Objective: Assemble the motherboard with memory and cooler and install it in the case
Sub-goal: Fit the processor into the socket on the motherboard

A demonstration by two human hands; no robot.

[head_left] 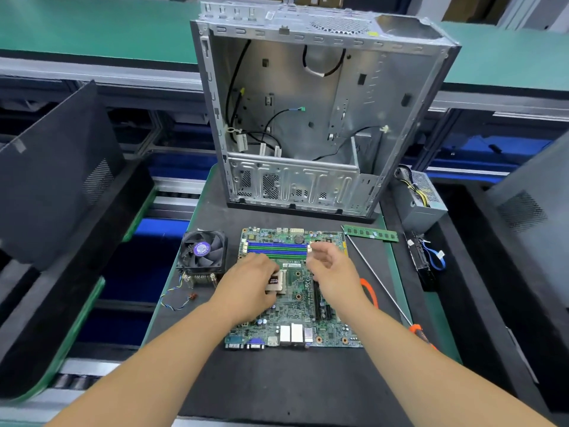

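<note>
The green motherboard [297, 312] lies flat on the black mat, its blue and green memory slots [277, 249] at the far side. My left hand [249, 282] rests on the board at the socket, with fingers and thumb curled around the processor [276, 281]. Over the board's right half, my right hand [331, 269] hovers with loosely bent fingers and holds nothing. The cooler [203, 254], a black fan on a metal heatsink with a loose wire, stands left of the board. A green memory stick [369, 233] lies at the far right. Behind the board stands the open metal case [308, 118].
A long screwdriver [385, 291] with an orange handle lies diagonally right of the board, beside an orange object [371, 291]. A grey power supply [420, 198] and a drive with a blue cable [426, 263] sit further right. Black side panels [52, 177] lean at both sides.
</note>
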